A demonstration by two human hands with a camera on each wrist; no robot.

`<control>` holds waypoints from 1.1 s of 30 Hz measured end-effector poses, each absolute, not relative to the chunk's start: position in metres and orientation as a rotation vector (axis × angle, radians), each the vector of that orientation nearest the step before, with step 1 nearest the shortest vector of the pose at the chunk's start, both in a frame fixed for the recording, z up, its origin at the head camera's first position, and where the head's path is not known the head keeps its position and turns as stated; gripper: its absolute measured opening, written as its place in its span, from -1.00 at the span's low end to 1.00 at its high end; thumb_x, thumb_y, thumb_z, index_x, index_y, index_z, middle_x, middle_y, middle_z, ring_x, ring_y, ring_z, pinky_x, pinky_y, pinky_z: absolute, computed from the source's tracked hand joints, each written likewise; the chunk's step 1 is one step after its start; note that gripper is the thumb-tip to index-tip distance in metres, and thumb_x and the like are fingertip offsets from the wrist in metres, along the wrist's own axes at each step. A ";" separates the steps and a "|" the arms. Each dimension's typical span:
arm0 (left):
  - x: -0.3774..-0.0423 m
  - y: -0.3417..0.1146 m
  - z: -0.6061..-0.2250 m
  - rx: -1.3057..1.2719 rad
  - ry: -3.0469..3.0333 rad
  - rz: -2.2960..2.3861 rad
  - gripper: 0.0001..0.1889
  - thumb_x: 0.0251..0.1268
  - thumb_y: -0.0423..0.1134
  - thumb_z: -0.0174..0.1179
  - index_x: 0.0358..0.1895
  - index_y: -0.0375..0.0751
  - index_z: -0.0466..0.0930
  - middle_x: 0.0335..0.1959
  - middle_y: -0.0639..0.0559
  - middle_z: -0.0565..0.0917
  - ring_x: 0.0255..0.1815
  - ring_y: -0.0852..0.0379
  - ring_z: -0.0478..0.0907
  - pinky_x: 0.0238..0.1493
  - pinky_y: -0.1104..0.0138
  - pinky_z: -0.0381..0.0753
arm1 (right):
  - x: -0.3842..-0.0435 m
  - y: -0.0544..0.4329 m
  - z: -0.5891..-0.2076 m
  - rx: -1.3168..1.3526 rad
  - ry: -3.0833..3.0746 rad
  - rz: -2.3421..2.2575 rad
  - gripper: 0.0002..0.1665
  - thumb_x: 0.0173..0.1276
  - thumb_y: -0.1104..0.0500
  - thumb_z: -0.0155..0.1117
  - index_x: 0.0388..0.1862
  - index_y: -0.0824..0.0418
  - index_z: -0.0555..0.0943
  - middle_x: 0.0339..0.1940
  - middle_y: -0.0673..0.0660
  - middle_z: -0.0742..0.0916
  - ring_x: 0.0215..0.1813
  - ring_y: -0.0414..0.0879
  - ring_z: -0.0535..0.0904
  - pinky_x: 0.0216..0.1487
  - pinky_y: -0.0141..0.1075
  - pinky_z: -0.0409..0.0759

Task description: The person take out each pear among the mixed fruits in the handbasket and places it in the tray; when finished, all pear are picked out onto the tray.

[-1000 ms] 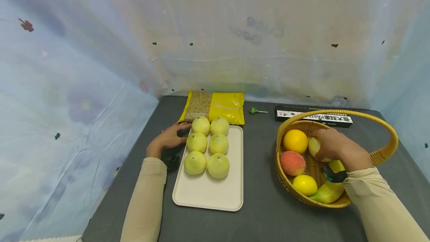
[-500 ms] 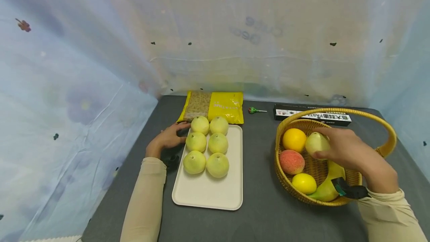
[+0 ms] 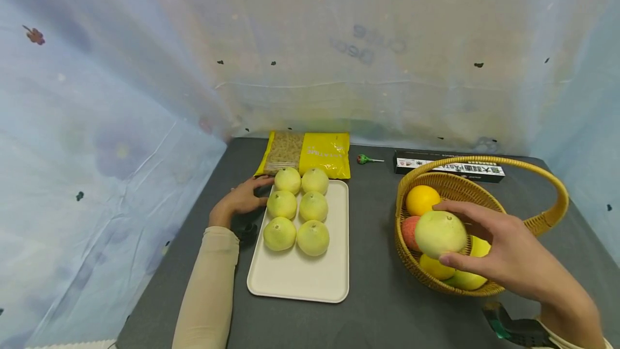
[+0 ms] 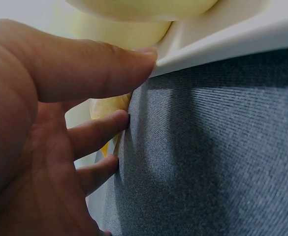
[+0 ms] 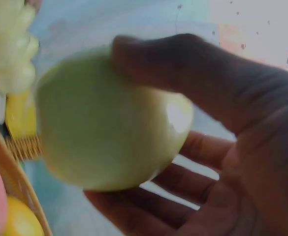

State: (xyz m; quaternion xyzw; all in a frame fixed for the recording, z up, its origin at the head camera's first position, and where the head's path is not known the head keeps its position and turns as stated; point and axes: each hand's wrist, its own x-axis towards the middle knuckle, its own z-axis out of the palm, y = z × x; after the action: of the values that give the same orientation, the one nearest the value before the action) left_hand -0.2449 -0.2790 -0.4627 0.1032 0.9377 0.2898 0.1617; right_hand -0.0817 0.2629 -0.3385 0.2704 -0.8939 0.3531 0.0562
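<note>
A pale green round fruit is held by my right hand above the left part of the wicker basket. In the right wrist view, the thumb lies on one side of the fruit and fingers curl under the other. At the tray's left edge rests my left hand, fingers spread; its thumb touches the rim in the left wrist view. On the white tray stand two columns of similar pale green fruits. Inside the basket are an orange, a partly hidden peach, a lemon and a banana.
Behind the tray lies a yellow pasta bag. A lollipop is to its right, and a long black pasta box lies behind the basket. The basket's handle arches over its far side. A printed curtain hangs behind the table.
My right hand has lifted the pale green fruit from among the basket's fruits and brought it up, left and nearer to me. The left hand has stayed at the tray's edge.
</note>
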 end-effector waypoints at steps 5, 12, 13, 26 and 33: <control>-0.245 -0.279 -0.463 0.291 2.684 0.818 -0.28 0.64 0.01 0.26 0.76 0.09 0.29 0.82 -0.21 0.14 0.82 -0.49 -0.13 0.49 -0.74 -0.35 | -0.078 0.240 -0.348 0.950 -2.653 1.331 -0.04 0.11 0.27 0.82 0.50 -0.03 0.61 0.33 -0.10 0.74 0.11 -0.24 0.73 0.17 -0.55 0.70; -0.245 -0.278 -0.463 0.291 2.681 0.824 -0.28 0.64 0.01 0.26 0.76 0.08 0.29 0.82 -0.20 0.13 0.82 -0.48 -0.14 0.49 -0.73 -0.35 | -0.084 0.207 -0.367 1.072 -2.645 1.466 -0.11 0.20 0.17 0.79 0.50 -0.01 0.60 0.37 -0.11 0.73 0.16 -0.20 0.75 0.21 -0.39 0.76; -0.245 -0.278 -0.463 0.292 2.680 0.823 -0.28 0.65 0.01 0.26 0.76 0.08 0.28 0.82 -0.20 0.12 0.82 -0.48 -0.15 0.49 -0.74 -0.36 | -0.085 0.202 -0.369 1.096 -2.643 1.488 -0.12 0.22 0.16 0.78 0.50 0.00 0.60 0.36 -0.10 0.73 0.16 -0.20 0.75 0.21 -0.37 0.77; -0.245 -0.277 -0.463 0.272 2.678 0.827 -0.27 0.64 0.00 0.26 0.76 0.10 0.28 0.82 -0.19 0.12 0.83 -0.46 -0.16 0.49 -0.73 -0.38 | -0.096 0.123 -0.404 1.299 -2.595 1.721 -0.17 0.27 0.02 0.76 0.48 0.02 0.61 0.35 -0.11 0.74 0.34 -0.17 0.71 0.39 -0.26 0.71; -0.245 -0.278 -0.463 0.269 2.673 0.826 -0.28 0.65 0.00 0.25 0.77 0.11 0.27 0.83 -0.19 0.11 0.83 -0.46 -0.16 0.49 -0.73 -0.39 | -0.094 0.083 -0.426 1.458 -2.533 1.528 -0.20 0.32 -0.04 0.72 0.48 0.02 0.59 0.35 -0.08 0.74 0.27 -0.24 0.68 0.31 -0.25 0.75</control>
State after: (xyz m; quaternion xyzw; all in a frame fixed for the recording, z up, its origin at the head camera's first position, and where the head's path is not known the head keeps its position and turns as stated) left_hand -0.2449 -0.2784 -0.4627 0.0946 0.9380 0.2900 0.1648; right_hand -0.0942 0.0827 -0.4256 0.4408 -0.7657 0.4619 -0.0780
